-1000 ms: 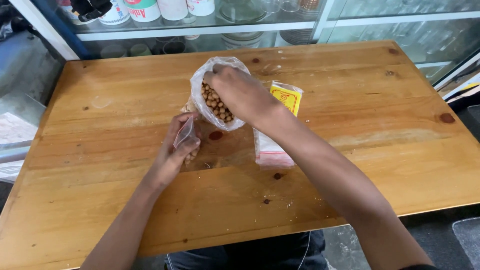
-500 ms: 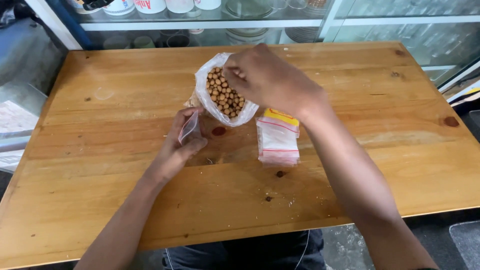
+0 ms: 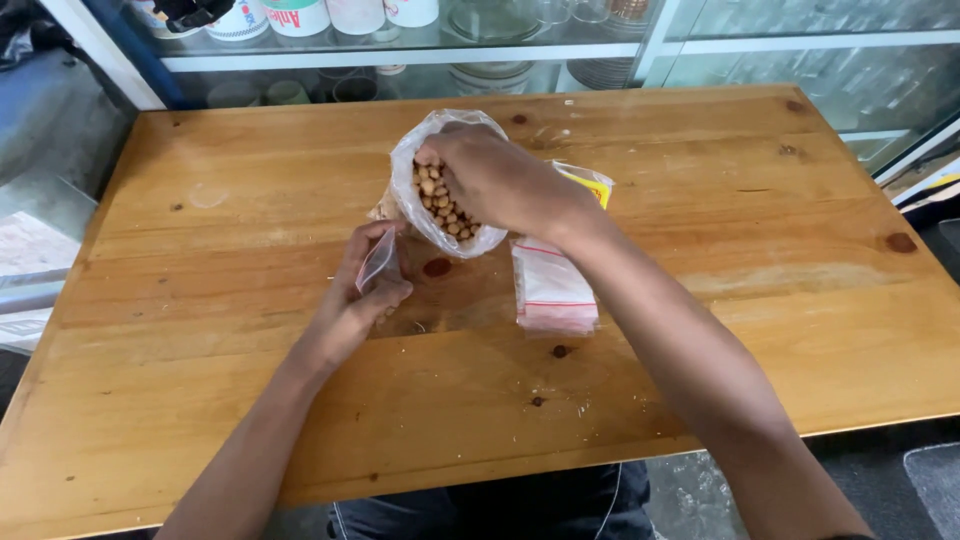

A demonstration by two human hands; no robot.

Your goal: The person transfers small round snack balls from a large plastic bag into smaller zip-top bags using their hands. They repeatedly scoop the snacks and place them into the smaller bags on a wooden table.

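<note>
A crinkled clear plastic bag of tan peanuts sits mid-table on the wooden table. The right hand reaches inside, fingers curled over nuts. The left hand pinches a small, empty clear zip pouch beside it.

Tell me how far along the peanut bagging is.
Done: no filled pouch shows anywhere on the table. In hand: the left hand holds one small empty pouch, while the right hand reaches into the open bag of peanuts. Left: the stack of empty pouches lies beside the bag, and the bag looks well stocked.
</note>
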